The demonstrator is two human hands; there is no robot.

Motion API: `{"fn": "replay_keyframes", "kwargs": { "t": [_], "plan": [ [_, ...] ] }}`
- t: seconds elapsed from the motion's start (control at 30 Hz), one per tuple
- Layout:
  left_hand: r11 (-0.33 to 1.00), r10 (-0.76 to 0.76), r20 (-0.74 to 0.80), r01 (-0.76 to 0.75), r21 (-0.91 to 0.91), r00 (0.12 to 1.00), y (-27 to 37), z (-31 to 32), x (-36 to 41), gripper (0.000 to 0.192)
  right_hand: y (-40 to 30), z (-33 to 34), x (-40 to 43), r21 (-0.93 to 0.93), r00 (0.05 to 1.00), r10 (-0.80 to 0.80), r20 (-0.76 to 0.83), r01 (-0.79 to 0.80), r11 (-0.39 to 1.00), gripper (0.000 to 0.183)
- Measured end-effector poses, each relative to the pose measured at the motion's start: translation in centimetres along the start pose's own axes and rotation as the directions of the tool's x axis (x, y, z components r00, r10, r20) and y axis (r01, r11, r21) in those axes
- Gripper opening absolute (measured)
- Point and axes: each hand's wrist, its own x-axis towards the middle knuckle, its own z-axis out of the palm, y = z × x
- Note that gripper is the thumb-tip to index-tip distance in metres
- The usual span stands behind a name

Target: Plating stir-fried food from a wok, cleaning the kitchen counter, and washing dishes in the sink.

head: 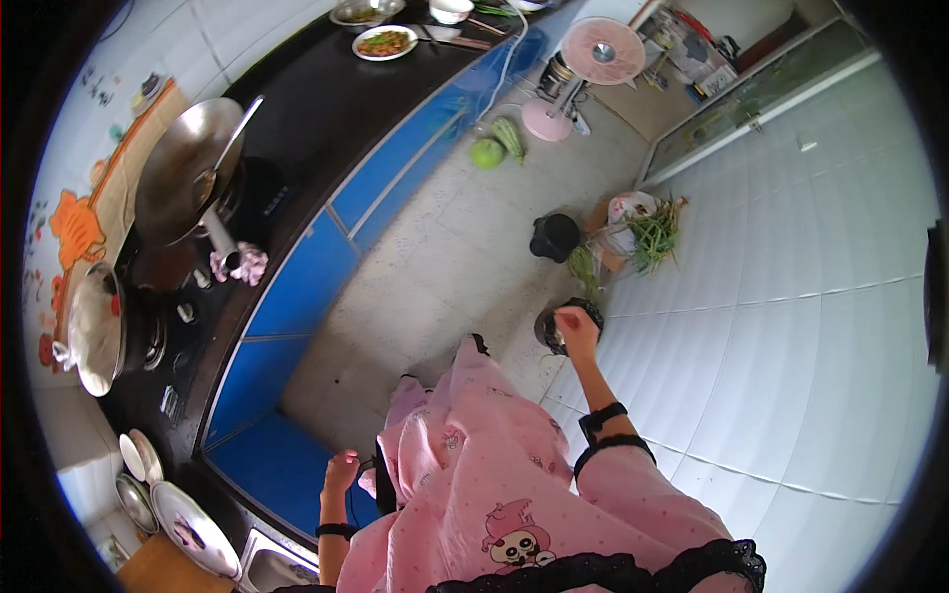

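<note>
My right hand (577,332) is held out over a black-lined waste bin (549,330) on the floor, its fingers curled; whether anything is in them cannot be made out. My left hand (341,471) hangs low beside the pink apron (474,459), near the blue cabinet corner, fingers bent, with a thin dark cord close by. On the counter at the left, a wok (174,178) with a metal ladle (236,137) in it sits tilted on the stove. A pinkish cloth (248,264) lies by the wok's handle. Nearer stands a lidded pan (96,330).
Green gourds (487,153), a pink fan (549,118), a black bucket (554,237) and leafy greens (654,236) are on the floor. A plate of food (385,43) and a knife (441,32) lie on the far counter. A sink (274,567) is at the lower left, a tiled wall (778,333) at the right.
</note>
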Motion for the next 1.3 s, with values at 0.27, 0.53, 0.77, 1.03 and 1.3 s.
{"fn": "replay_keyframes", "kwargs": {
  "t": [0.27, 0.53, 0.77, 1.03, 1.3],
  "plan": [
    [0.996, -0.075, 0.057, 0.072, 0.056, 0.996, 6.0, 0.8, 3.4, 0.024, 12.6, -12.4, 1.2, -0.315, 0.944, 0.268, -0.192, -0.318, 0.894, 0.012],
    [0.999, 0.015, 0.017, -0.016, 0.050, 1.000, 16.8, 1.3, 4.8, 0.023, 25.0, -16.4, 3.7, -0.392, 0.931, 0.336, -0.144, -0.365, 0.844, 0.023],
    [0.998, -0.035, -0.067, 0.031, -0.055, 0.997, 18.4, 2.4, 3.5, 0.022, 26.5, -14.2, 6.2, -0.390, 0.939, 0.326, 0.113, -0.260, 0.883, 0.021],
    [0.992, -0.127, -0.156, 0.122, -0.040, 0.980, 13.0, 5.5, -0.7, 0.026, 21.0, -2.0, 6.1, -0.407, 0.755, -0.040, 0.655, 0.397, 0.823, 0.016],
    [0.949, -0.246, -0.309, 0.163, -0.270, 0.919, 3.0, 6.8, -7.4, 0.025, 1.9, 16.0, -0.1, 0.037, 0.487, -0.303, 0.819, 0.481, 0.876, 0.015]
  ]
}}
